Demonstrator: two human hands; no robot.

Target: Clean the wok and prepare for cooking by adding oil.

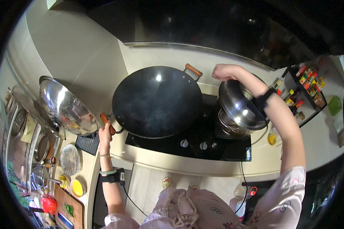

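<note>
A large dark wok (156, 103) sits at the left of the black cooktop, with faint haze inside it. My left hand (105, 133) is closed round its left wooden handle (105, 119). The wok's other wooden handle (193, 70) is on the far right side, with no hand on it. My right hand (225, 71) is curled at the far edge of a steel pot (233, 124) with a domed lid (239, 105). Its fingertips point down and are partly hidden, so anything in them cannot be made out. My right forearm passes over the lid's right side.
A big shiny steel bowl or lid (67, 105) leans at the left wall. A cutting board (70, 202) with chopped greens and a yellow bowl (78, 187) lie at lower left. Seasoning packets and bottles fill a rack (305, 89) at right. The range hood (202, 26) overhangs the back.
</note>
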